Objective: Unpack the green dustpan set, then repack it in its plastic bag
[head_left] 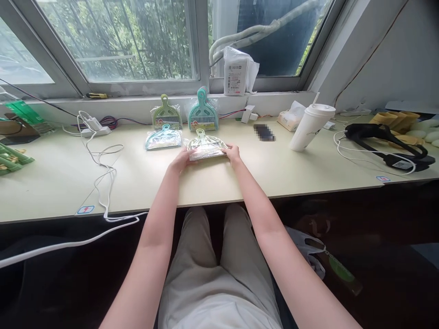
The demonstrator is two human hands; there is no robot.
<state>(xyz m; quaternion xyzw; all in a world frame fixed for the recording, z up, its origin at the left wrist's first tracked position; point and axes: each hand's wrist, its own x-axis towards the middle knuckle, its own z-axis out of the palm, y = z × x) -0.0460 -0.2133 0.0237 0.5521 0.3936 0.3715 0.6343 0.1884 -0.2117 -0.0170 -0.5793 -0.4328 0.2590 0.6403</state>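
Note:
A plastic-wrapped green dustpan and brush set [206,148] lies on the pale desk [209,183], its handle toward the window. My left hand [183,160] grips its left edge, and my right hand [232,154] pinches its right edge. Just left of it lies a wrapped blue set [163,139]. Behind these, a green set [167,115] and a teal set [203,113] stand upright against the window ledge, both in clear wrapping. The fingertips of my left hand are partly hidden by the wrapping's glare.
White cables [109,169] trail over the desk's left side and front edge. At the right are a phone [264,132], a tissue pack [290,119], a white cup with a straw [310,128] and a black strap-like device [387,145]. A white package [235,73] stands on the ledge.

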